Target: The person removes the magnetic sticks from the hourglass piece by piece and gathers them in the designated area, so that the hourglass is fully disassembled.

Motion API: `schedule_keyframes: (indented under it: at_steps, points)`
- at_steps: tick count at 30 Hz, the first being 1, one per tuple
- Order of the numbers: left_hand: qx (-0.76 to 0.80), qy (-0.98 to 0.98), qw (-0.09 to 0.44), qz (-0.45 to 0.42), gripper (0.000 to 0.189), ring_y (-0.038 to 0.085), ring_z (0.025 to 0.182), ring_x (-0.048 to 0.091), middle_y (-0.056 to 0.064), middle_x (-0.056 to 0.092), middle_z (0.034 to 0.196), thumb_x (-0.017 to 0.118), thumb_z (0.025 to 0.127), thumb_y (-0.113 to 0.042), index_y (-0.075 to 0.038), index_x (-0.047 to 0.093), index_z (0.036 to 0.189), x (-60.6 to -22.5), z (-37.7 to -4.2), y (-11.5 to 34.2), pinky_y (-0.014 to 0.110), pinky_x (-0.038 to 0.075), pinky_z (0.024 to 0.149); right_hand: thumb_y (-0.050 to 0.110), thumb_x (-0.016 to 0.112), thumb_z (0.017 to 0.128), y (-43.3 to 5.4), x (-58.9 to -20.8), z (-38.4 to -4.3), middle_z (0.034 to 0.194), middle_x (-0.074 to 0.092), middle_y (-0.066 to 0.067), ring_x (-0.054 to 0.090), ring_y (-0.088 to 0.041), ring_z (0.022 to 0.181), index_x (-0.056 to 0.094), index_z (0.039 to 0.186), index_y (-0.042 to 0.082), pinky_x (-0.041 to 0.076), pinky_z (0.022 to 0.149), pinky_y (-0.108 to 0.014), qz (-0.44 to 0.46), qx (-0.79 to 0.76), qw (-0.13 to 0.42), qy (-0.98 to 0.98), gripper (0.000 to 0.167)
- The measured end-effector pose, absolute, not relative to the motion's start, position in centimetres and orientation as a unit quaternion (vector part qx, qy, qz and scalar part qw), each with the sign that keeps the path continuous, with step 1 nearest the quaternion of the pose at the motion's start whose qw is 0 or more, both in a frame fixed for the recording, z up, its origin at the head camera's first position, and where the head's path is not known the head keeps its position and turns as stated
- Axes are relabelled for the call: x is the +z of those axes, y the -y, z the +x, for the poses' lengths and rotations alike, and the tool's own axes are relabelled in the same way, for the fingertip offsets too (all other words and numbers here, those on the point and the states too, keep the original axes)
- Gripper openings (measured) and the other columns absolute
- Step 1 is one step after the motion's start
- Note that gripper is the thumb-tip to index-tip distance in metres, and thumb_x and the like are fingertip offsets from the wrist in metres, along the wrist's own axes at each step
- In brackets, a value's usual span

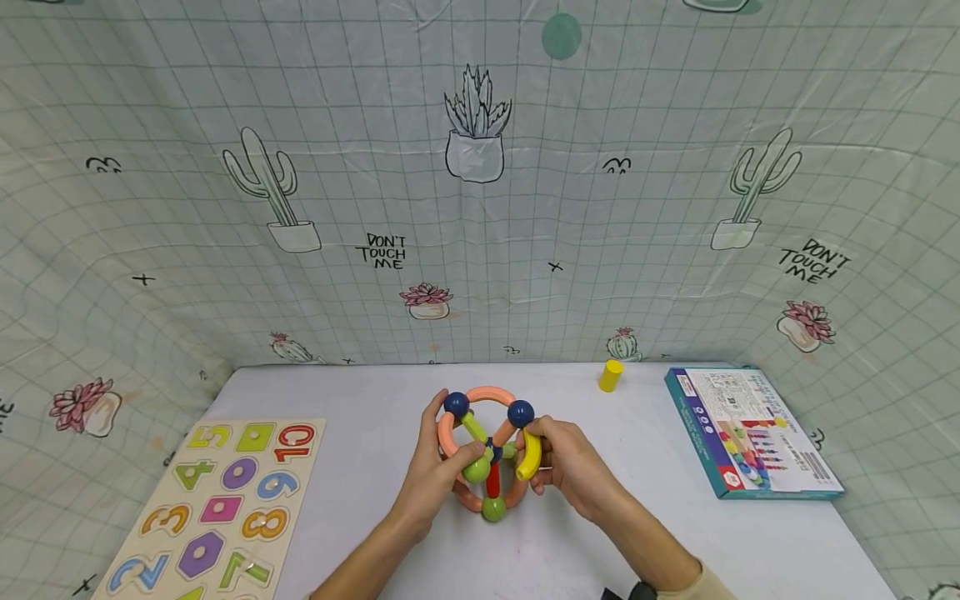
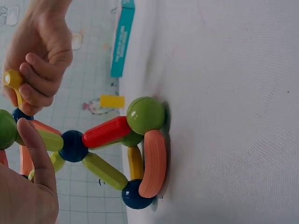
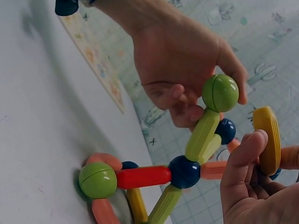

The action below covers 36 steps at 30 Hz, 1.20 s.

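Our left hand (image 1: 427,477) and right hand (image 1: 573,467) are bare. A plain beige sleeve (image 1: 699,586) ends partway along our right forearm, a black rounded piece (image 1: 642,592) beside its edge; a dark, blunt-ended piece (image 3: 67,7) sits at our left wrist.

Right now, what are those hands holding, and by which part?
The left hand grips the ball-and-rod frame by its left side; the right hand pinches a curved yellow rod by its sides, leaving one end free.
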State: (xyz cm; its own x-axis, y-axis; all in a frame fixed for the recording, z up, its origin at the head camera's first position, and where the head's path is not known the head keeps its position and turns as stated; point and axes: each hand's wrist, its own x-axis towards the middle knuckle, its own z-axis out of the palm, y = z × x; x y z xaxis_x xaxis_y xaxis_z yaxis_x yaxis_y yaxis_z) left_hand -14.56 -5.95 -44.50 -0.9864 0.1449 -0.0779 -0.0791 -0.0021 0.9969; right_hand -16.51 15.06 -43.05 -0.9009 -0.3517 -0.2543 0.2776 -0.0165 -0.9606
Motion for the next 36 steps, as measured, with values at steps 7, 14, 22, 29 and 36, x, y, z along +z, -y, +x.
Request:
schedule_keyframes:
  at_steps: [7, 14, 22, 29, 36]
  points:
    - [0.706, -0.703, 0.078, 0.028, 0.088, 0.018, 0.068, 0.059, 0.022, 0.054, 0.134, 0.067, 0.095, -0.016, -0.025, 0.008, 0.160, -44.64, -14.55, 5.99, 0.027, 0.054, 0.057, 0.027, 0.041, 0.101, -15.16, -43.24, -16.63, 0.080, 0.060, -0.008, 0.054, -0.017, 0.061, 0.059, 0.101, -0.008, 0.048, 0.051, -0.023, -0.024, -0.709, 0.218, -0.670, 0.039]
    - [0.703, -0.706, 0.075, 0.027, 0.088, 0.020, 0.080, 0.062, 0.021, 0.045, 0.147, 0.067, 0.095, -0.017, -0.023, 0.008, 0.160, -44.71, -14.61, 5.98, 0.031, 0.056, 0.067, 0.026, 0.040, 0.103, -15.39, -43.29, -16.63, 0.077, 0.061, -0.007, 0.054, -0.016, 0.059, 0.060, 0.103, -0.008, 0.049, 0.051, -0.023, -0.036, -0.712, 0.219, -0.667, 0.039]
    - [0.698, -0.713, 0.067, 0.027, 0.088, 0.025, 0.106, 0.058, 0.019, 0.035, 0.157, 0.067, 0.094, -0.017, -0.023, 0.009, 0.160, -44.71, -14.61, 5.94, 0.041, 0.051, 0.096, 0.025, 0.042, 0.101, -15.44, -43.00, -16.76, 0.074, 0.061, -0.008, 0.053, -0.016, 0.060, 0.063, 0.100, -0.005, 0.047, 0.051, -0.023, -0.032, -0.707, 0.221, -0.671, 0.036]
    - [0.702, -0.708, 0.065, 0.028, 0.088, 0.032, 0.123, 0.053, 0.018, 0.030, 0.160, 0.067, 0.095, -0.017, -0.023, 0.008, 0.160, -44.69, -14.58, 5.89, 0.047, 0.046, 0.104, 0.023, 0.045, 0.098, -15.41, -42.77, -16.94, 0.071, 0.058, -0.005, 0.051, -0.016, 0.056, 0.063, 0.096, -0.005, 0.044, 0.048, -0.023, -0.020, -0.701, 0.215, -0.680, 0.033]
    - [0.712, -0.698, 0.075, 0.029, 0.090, 0.023, 0.097, 0.064, 0.021, 0.039, 0.153, 0.068, 0.094, -0.016, -0.023, 0.007, 0.160, -44.60, -14.48, 6.10, 0.035, 0.059, 0.075, 0.019, 0.047, 0.099, -15.43, -43.05, -16.90, 0.070, 0.056, -0.004, 0.048, -0.015, 0.053, 0.062, 0.101, -0.008, 0.044, 0.049, -0.022, -0.010, -0.715, 0.212, -0.667, 0.031]
